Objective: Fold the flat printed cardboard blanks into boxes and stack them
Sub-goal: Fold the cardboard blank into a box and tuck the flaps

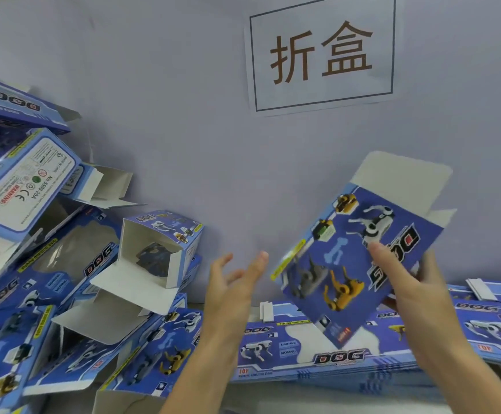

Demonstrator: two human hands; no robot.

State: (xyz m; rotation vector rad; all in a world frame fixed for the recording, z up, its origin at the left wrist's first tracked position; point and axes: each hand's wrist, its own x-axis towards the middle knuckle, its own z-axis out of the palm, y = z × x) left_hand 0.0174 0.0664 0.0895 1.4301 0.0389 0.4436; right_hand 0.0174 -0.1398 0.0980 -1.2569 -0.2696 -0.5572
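Right hand (404, 282) grips a tilted blue dog-print blank (348, 264); left hand (231, 282) open, empty, above stacked flat blanks (318, 354); folded boxes (64, 264) heaped left, wall sign (321, 55) behind.

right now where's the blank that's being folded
In the head view the flat blank is held up right of centre in the right hand, tilted, above the stack of flat blanks and below the wall sign; the open left hand is just beside it.

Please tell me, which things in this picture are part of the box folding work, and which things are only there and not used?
Part of the work:
- blank held up in the right hand
- left hand, open, touching nothing
- stack of flat blanks on the table
- pile of folded boxes at the left

Only there:
- paper sign on the wall
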